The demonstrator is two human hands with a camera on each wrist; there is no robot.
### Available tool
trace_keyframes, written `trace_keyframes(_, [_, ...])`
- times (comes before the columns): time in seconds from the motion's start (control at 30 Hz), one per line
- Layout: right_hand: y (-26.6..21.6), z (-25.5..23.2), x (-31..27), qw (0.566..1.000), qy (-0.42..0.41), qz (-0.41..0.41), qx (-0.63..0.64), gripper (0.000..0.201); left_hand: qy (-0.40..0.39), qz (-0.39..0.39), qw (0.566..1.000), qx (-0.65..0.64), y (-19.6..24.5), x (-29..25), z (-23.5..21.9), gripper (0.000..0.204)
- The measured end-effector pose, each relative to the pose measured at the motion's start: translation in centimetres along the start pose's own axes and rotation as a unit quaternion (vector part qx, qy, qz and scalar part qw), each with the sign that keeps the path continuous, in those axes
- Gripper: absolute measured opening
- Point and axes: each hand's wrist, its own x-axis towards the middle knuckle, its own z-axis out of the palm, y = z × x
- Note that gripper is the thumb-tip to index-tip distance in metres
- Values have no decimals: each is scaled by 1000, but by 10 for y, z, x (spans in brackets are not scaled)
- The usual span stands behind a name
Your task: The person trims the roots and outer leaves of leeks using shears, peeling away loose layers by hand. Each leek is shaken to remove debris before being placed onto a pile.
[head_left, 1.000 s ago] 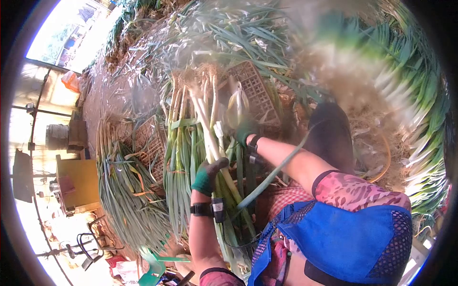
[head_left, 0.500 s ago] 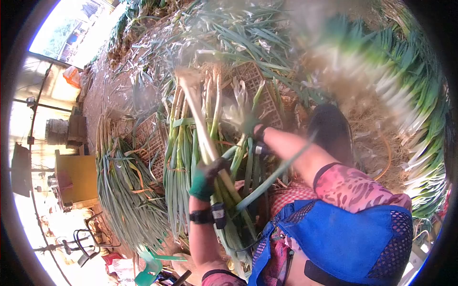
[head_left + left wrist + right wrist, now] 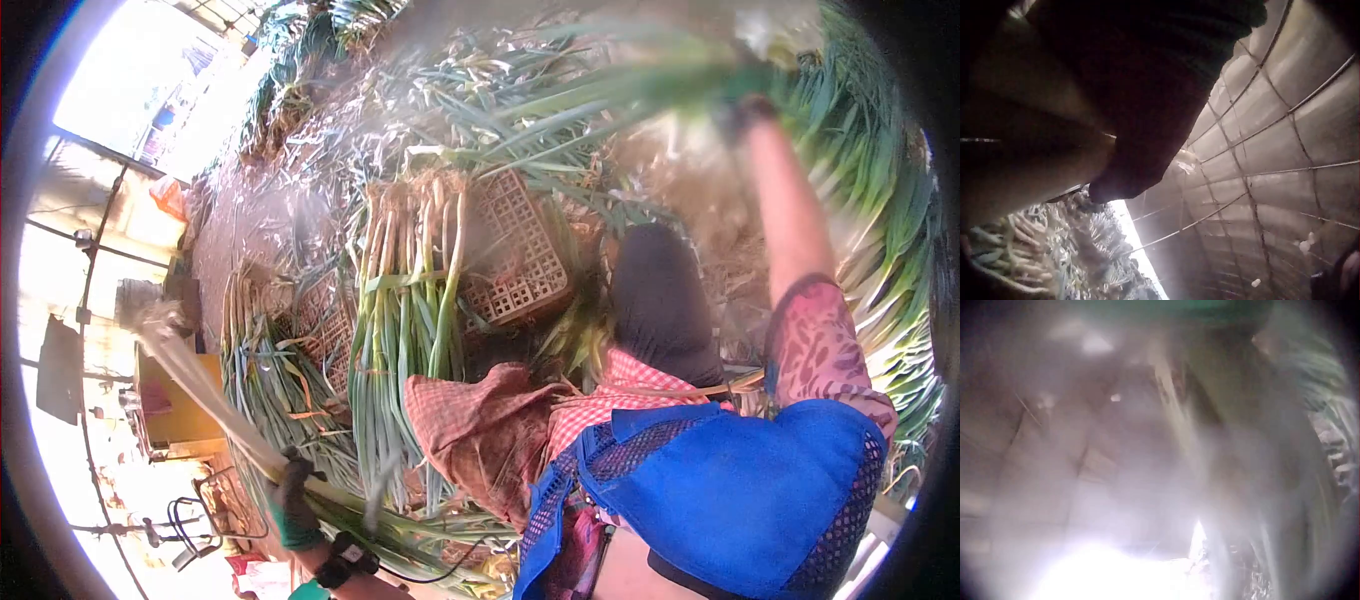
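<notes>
In the head view, my gloved left hand [image 3: 295,505] grips long green onions [image 3: 225,415] at the lower left, pale stems and roots pointing up and left. The left wrist view shows that dark glove [image 3: 1147,94] curled round a pale stem [image 3: 1041,178]. My right hand [image 3: 745,100], blurred at the upper right of the head view, holds green onions whose leaves [image 3: 640,85] trail left. Beneath the green glove [image 3: 1179,311] in the right wrist view, blurred stalks [image 3: 1179,419] run downward; its fingers are hidden.
A tied onion bundle [image 3: 400,300] lies beside a brown plastic crate [image 3: 515,250]. Another bundle [image 3: 275,370] lies left of it. Onions form a long row [image 3: 870,190] at the right. Loose leaves litter the ground, and a checked cloth [image 3: 480,425] covers the lap.
My left hand has swung down and left with its onions. My right hand has moved from beside the crate up and right, carrying onions. More of the crate and checked cloth shows.
</notes>
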Motion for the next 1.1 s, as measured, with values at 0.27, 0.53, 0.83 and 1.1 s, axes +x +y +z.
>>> trace_keyframes(0.27, [126,18,-136,979,-110,167,-50,32,-220,-129,967,2,-49,7,156,39])
trace_keyframes(0.53, [42,45,-85,993,-100,66,20,31,-315,-141,939,-6,-55,28,184,35])
trace_keyframes(0.83, [-300,-38,-49,854,-35,-404,326,30,-131,121,980,93,50,74,149,27])
trace_keyframes(1.1, [-430,48,-250,723,-125,-602,316,30,-15,451,869,202,155,101,80,33])
